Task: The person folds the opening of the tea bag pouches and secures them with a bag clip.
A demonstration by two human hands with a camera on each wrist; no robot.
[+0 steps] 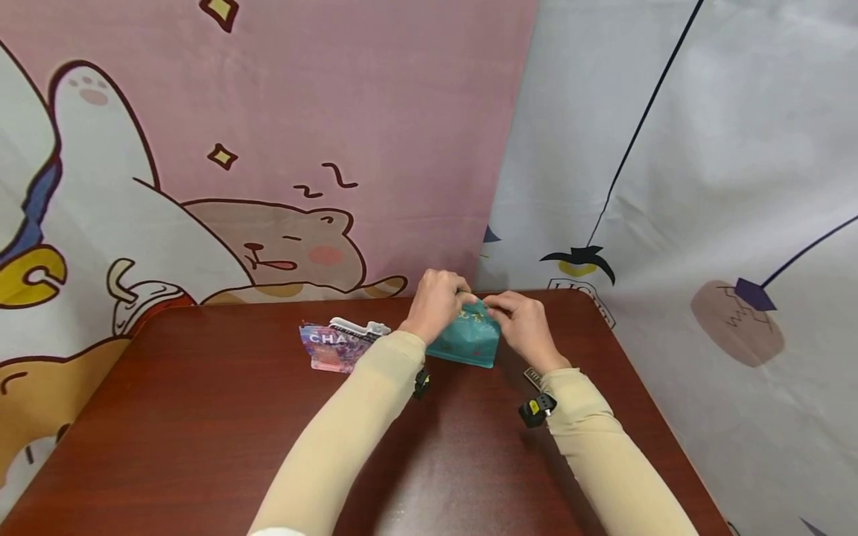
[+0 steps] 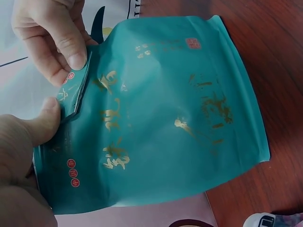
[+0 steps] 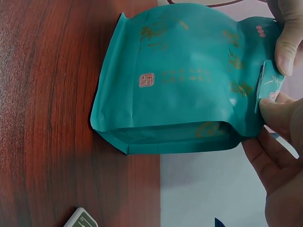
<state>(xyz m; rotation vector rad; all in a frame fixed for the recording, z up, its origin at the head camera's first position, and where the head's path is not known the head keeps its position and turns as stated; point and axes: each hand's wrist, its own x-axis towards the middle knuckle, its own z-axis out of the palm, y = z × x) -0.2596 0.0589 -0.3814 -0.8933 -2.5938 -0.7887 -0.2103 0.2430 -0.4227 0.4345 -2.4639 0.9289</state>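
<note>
A teal pouch with gold characters stands on the table, its base toward me. At its top edge, my left hand pinches one side and my right hand pinches the other. Between the thumbs, a short flap of the top edge is folded over, as the left wrist view shows. The left thumb lies by one end of this flap; in the right wrist view the right thumb presses its other end. Whether the pouch's mouth is sealed cannot be seen.
Left of the pouch lies a pink and purple packet with a white and black clip-like object along its top. A small pale-edged rectangular thing lies near my right wrist. Printed fabric hangs behind the brown table.
</note>
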